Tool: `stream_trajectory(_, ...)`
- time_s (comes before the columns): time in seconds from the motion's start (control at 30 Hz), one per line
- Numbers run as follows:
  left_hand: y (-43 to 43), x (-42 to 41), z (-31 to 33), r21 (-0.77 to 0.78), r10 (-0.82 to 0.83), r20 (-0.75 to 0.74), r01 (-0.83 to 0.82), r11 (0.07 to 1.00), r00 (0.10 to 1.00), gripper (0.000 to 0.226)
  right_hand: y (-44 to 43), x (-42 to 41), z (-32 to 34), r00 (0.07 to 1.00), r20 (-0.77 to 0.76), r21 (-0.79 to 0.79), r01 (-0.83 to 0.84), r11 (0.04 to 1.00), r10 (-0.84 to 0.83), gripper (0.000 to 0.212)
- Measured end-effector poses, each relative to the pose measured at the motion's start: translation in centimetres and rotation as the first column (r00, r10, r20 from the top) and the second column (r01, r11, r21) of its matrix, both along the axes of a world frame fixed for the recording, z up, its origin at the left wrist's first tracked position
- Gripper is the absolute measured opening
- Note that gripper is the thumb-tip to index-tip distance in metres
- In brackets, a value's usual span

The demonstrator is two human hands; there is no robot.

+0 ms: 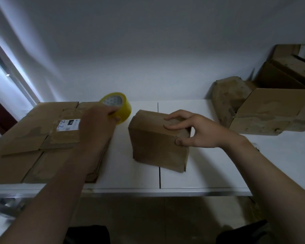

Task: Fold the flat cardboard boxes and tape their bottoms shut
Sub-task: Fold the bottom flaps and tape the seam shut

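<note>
Folded box [158, 141] mid-table [209, 166], standing closed, contents unseen. Right hand [195, 131] clamps its right top edge, fingers curled on top, thumb on near face. Left hand [97, 124] grips yellow tape roll [117, 106], above flat cardboard stack [37, 138]. Opened boxes [268, 111] far right, insides hidden.

Both bare forearms reached in over the near edge of the surface [209, 173], the left one in shadow, the right one better lit. The left hand [95, 125] stretched toward the far edge, its back turned up, its fingers [113, 111] curled round the yellow tape roll [119, 107]. The right hand [199, 132] sat near the middle, wrist angled leftward. Its fingers were spread over the top of the small box [153, 147] and its thumb pressed on the near face, pinching the upper edge.
</note>
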State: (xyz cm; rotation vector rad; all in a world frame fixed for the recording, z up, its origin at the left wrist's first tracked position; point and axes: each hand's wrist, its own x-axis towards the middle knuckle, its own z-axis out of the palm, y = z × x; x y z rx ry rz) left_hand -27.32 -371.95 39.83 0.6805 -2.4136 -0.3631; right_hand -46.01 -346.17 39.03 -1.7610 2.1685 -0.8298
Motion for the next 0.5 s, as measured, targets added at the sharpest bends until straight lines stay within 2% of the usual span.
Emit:
stream_trajectory(0.07,0.1,0.0,0.3,-0.012,0.001,-0.064,-0.001,1.0,0.998,0.034,-0.5,0.1,-0.1,0.999,-0.01,0.027,-0.041,0.999,0.041,0.05)
stream_trajectory(0.17,0.7,-0.5,0.3,-0.099,-0.031,-0.059,0.025,0.995,0.998,0.033,-0.6,0.0,0.1,0.999,-0.021,0.042,-0.049,0.998,0.05,0.051)
stream_trajectory(0.3,1.6,-1.0,0.5,-0.151,-0.047,-0.074,0.035,0.988,0.996,0.028,-1.3,0.7,-0.9,0.995,-0.015,-0.043,-0.103,0.994,0.103,0.048)
stream_trajectory(0.43,2.0,-1.1,0.5,-0.135,-0.04,-0.069,0.031,0.99,0.997,0.034,-2.2,0.7,-1.9,0.995,0.035,-0.15,-0.091,0.984,0.097,0.044)
stream_trajectory(0.5,2.2,-1.2,0.5,-0.122,-0.057,-0.08,0.047,0.991,0.995,0.034,-2.5,0.2,-2.6,0.995,0.046,-0.135,-0.084,0.987,0.091,0.045)
